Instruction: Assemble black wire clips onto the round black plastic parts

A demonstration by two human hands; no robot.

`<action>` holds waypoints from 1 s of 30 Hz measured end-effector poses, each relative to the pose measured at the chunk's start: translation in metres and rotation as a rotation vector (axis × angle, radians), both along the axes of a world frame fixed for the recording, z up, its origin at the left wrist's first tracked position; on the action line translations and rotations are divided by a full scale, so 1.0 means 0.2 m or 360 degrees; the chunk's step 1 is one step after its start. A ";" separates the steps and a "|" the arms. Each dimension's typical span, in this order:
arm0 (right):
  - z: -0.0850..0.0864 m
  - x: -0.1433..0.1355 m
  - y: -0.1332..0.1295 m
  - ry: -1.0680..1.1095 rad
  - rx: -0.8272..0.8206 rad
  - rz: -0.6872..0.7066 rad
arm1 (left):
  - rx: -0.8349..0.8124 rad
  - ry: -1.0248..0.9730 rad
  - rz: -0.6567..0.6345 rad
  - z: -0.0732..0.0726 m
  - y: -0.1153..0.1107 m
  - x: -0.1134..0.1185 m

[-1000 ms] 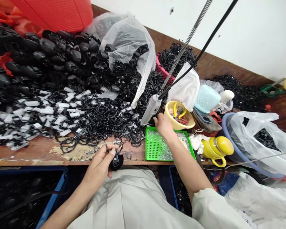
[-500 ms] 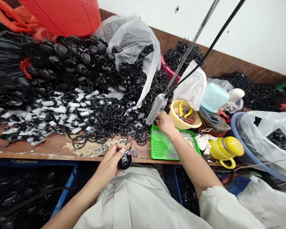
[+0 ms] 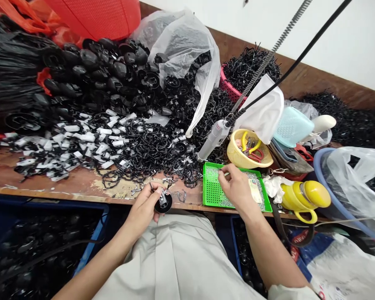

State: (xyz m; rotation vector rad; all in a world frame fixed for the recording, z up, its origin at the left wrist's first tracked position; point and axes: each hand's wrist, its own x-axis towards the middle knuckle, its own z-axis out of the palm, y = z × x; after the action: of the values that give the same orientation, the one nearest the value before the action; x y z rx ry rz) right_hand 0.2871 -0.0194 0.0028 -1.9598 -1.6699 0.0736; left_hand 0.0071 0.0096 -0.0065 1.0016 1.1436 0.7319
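In front of me a worn brown wooden surface (image 3: 81, 183) runs up to a plain white wall (image 3: 346, 46), with a dark wooden strip (image 3: 318, 81) along its foot. The wood is scuffed pale near my edge. Below the edge stand blue crates (image 3: 90, 246). The light is even and bright.

Bare wooden bench edge (image 3: 50, 183) lay open at near left — the only free lane. Far behind it the black parts heap (image 3: 118, 108) blocked; the hanging screwdriver (image 3: 213, 139) and yellow bowl (image 3: 248, 152) crowded the right.
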 end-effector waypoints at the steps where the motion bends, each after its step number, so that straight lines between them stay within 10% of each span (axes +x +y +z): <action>1: -0.01 -0.05 -0.03 0.0078 0.0001 0.0103 | 0.0026 -0.0018 0.0017 0.00 0.00 0.01; 13: -0.04 -0.48 -0.02 -0.0032 -0.0319 0.0876 | 0.0036 -0.0151 0.0047 0.04 -0.03 0.04; 30: 0.00 -0.52 -0.03 -0.0095 -0.0339 0.0874 | 0.0373 0.0060 0.0388 -0.06 0.06 -0.08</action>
State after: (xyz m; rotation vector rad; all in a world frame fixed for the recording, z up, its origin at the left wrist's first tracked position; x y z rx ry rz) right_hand 0.1837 -0.0249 0.0037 -1.5972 -2.2755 0.4149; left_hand -0.0087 0.0223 -0.0184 1.0848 1.2464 1.0647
